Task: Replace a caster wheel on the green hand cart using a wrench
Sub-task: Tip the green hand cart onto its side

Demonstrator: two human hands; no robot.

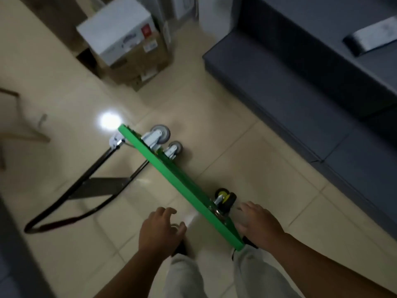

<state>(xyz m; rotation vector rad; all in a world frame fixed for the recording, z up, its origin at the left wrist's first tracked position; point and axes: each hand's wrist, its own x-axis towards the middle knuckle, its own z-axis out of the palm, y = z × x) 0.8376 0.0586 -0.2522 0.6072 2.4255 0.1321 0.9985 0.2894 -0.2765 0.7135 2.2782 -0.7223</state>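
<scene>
The green hand cart (171, 168) stands on its side edge on the tiled floor, its underside facing right. Two grey caster wheels (160, 134) (175, 148) sit at its far end. A black and yellow caster (225, 198) is at the near end. Its black folding handle (86, 186) lies on the floor to the left. My left hand (161, 229) hovers left of the cart's near end, fingers loosely spread, holding nothing. My right hand (257, 224) is on the right side of the near end, fingers relaxed, just beside the yellow caster. No wrench is visible.
A dark grey sofa (300, 87) runs along the right. Stacked cardboard and white boxes (124, 44) stand at the back. A wooden frame (19, 125) is at the left. My legs and feet (204, 265) are right below the cart's near end.
</scene>
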